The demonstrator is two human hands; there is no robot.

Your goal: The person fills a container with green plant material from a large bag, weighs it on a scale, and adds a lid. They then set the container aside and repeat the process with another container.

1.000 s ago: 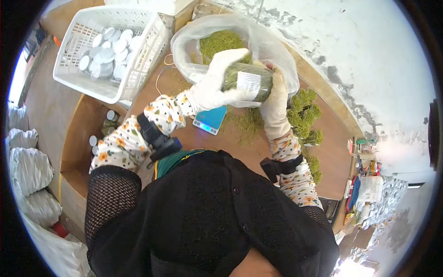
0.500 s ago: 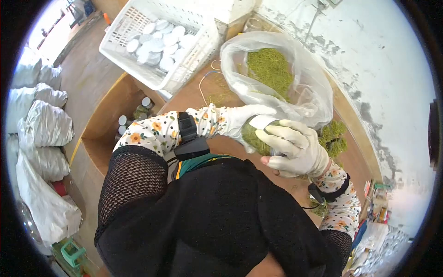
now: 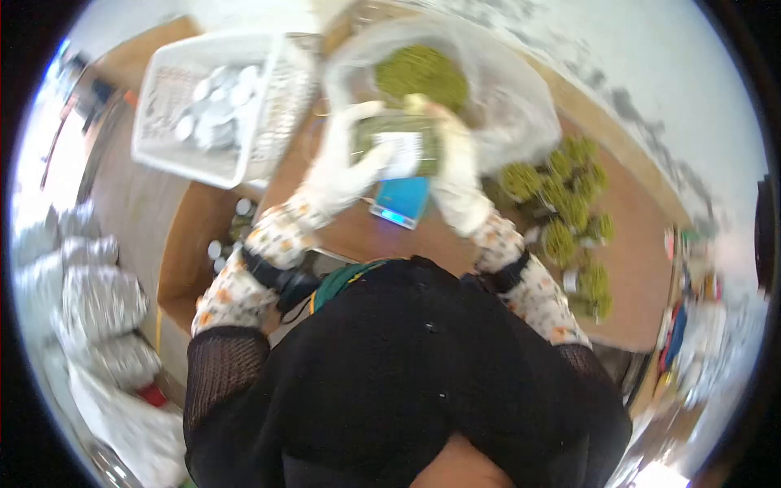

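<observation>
Between my gloved hands is a clear jar (image 3: pixel 370 134) filled with green dried herb, with a white label facing me. My left hand (image 3: pixel 342 167) is closed around its left side, the thumb lying over the label. Around the right side, my right hand (image 3: pixel 457 167) grips it, fingertips near its far end. Just beneath the jar, on the table, sits a blue digital scale (image 3: pixel 403 199) with a lit display. Behind the jar is a clear plastic bag (image 3: pixel 517 102) holding loose green herb (image 3: pixel 419 73). Motion blurs the hands and jar.
Several herb-filled jars (image 3: pixel 561 203) stand at the right of the brown table (image 3: pixel 626 281). A white crate (image 3: pixel 272 106) of round white lids is at the back left. Below it, a cardboard box (image 3: pixel 185 244) contains capped jars. White sacks (image 3: pixel 106 301) lie on the floor at left.
Both hands have moved the jar away from my body, towards the bag. The view has shifted, and the scale and the group of filled jars now show.
</observation>
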